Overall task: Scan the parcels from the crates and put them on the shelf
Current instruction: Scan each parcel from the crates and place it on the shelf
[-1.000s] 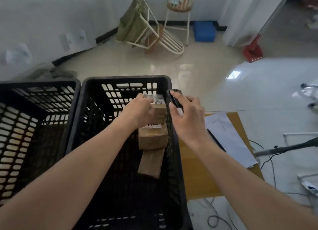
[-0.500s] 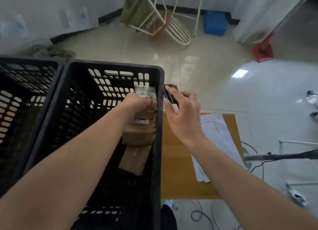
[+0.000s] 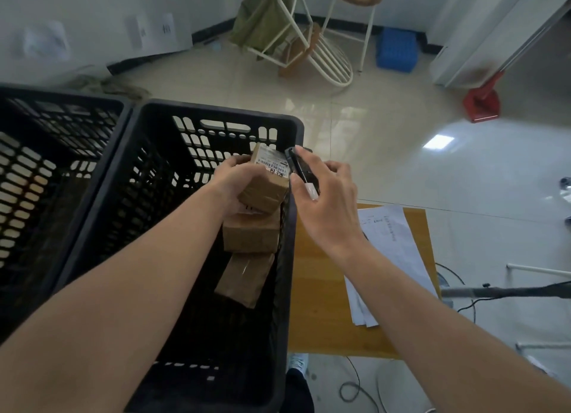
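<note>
Right now left hand (image 3: pixel 238 184) grips the parcel (image 3: pixel 266 182), right hand (image 3: pixel 324 193) clamps the scanner (image 3: pixel 301 171) at its 3 o'clock; tilt label squarely to it.

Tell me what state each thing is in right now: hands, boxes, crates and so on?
Left hand: grip around the labelled parcel.
Labelled parcel: lifted, tilted, label facing up.
Right hand: holding the scanner.
Scanner: beside the label, close to it.
Second parcel: resting in the crate.
Third parcel: lying slanted in the crate.
Right crate: open, holds parcels.
Left crate: open, contents unclear.
Papers: lying on the wooden table.
</note>
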`<state>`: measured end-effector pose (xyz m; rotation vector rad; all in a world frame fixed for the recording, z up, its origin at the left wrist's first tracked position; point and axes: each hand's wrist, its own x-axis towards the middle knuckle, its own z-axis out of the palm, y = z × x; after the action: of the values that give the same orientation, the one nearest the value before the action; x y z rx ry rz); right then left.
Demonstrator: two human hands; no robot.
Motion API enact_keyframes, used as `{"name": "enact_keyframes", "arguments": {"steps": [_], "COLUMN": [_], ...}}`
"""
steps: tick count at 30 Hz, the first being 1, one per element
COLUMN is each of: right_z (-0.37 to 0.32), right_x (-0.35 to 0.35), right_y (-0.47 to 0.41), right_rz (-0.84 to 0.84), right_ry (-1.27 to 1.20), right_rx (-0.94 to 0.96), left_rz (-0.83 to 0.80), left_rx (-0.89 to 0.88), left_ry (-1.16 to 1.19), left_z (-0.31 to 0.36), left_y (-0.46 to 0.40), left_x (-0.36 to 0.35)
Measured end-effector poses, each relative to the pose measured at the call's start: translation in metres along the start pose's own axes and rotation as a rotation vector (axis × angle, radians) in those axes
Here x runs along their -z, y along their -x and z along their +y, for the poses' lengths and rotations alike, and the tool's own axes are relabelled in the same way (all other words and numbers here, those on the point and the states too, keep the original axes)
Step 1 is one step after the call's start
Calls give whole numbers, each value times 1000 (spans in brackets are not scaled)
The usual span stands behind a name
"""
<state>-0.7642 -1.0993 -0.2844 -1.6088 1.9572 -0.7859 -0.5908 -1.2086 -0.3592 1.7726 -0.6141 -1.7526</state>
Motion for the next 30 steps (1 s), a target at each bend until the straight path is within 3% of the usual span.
{"name": "enact_keyframes", "arguments": {"steps": [4,17,30], "right_z": [-12,-49,-91], "right_x": [1,1,-8], "right_y": [3,1,1], "right_rz": [-79,-343,-489], "right_ry": [-37,7,-45], "right_rx": [16,172,114], "left_rz": [12,-159,-193], "left_rx": [-83,-464,-582], "left_ry": [-2,-66,-83], "left_z": [6,33,45], "left_y": [16,70,48], "left_x": [21,107,162]}}
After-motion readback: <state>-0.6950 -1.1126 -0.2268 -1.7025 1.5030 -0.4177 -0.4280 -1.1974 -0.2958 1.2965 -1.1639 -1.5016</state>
